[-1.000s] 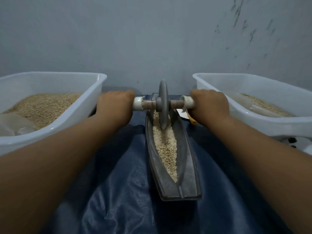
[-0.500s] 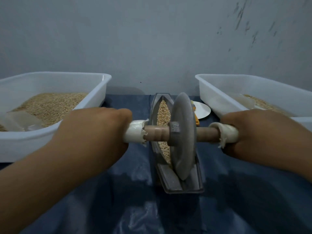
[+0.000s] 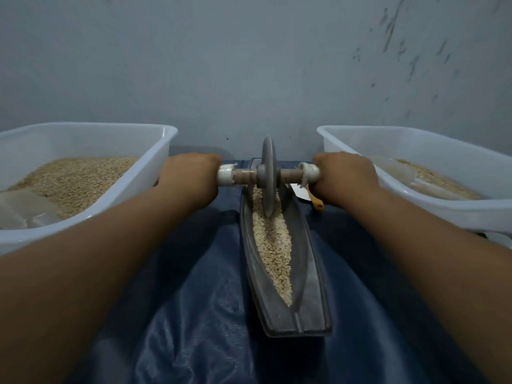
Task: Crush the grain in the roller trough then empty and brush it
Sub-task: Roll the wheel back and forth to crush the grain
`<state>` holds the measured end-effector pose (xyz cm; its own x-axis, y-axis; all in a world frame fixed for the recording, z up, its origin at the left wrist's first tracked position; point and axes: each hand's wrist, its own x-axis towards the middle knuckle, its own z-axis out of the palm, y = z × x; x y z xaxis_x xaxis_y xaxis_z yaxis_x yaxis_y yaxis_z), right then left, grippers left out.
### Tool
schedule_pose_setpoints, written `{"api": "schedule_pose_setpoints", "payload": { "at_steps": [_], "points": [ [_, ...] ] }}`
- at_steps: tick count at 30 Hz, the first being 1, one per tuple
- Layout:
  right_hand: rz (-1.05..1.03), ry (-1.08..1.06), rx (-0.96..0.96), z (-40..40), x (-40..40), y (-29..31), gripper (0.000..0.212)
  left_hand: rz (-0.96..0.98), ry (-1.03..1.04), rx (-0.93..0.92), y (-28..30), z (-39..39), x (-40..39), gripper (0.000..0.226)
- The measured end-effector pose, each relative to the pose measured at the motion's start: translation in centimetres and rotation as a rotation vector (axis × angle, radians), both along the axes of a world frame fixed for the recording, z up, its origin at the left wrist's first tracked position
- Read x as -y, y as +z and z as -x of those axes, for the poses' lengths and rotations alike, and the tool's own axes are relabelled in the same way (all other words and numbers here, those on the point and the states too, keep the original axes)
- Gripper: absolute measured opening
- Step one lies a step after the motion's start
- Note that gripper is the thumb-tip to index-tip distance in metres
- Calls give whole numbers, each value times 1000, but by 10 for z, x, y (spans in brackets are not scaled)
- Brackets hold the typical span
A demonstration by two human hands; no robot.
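A grey boat-shaped roller trough [image 3: 311, 286] lies lengthwise on the blue sheet, its groove filled with pale crushed grain [image 3: 273, 245]. A grey metal roller disc [image 3: 268, 176] stands upright in the far end of the groove, on a wooden axle with white-wrapped handle ends. My left hand [image 3: 188, 178] grips the left handle and my right hand [image 3: 343, 176] grips the right handle, both arms stretched forward.
A white tub [image 3: 116, 200] of grain with a clear scoop stands at the left. Another white tub [image 3: 443, 212] with grain and a scoop stands at the right. An orange-handled tool [image 3: 317, 202] and a white plate lie behind the trough. A blue sheet [image 3: 194, 314] covers the surface; a wall is close behind.
The roller came from the trough's far end to the near end half a second ago, and has now rolled back to the far end with both arms stretched out.
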<state>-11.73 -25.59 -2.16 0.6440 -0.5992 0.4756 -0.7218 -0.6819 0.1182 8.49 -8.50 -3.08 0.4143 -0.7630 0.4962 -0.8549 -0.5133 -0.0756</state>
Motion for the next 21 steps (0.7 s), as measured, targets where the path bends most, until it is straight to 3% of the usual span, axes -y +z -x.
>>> {"api": "schedule_pose_setpoints", "payload": {
  "at_steps": [5, 9, 14, 18, 21],
  "points": [
    [-52, -15, -67, 23, -23, 0, 22, 2, -53, 14, -4, 23, -29, 23],
    [-121, 7, -137, 67, -66, 5, 11, -3, -101, 93, -3, 55, -76, 22],
    [-150, 28, -156, 115, -105, 29, 17, -12, -163, 219, 10, 77, -121, 41],
    [-263, -8, -204, 96, -95, 21, 16, -3, -140, 189, 4, 67, -106, 34],
    [-231, -39, -180, 61, -62, 9, 14, -41, -50, 87, -2, 50, -65, 23]
  ]
}}
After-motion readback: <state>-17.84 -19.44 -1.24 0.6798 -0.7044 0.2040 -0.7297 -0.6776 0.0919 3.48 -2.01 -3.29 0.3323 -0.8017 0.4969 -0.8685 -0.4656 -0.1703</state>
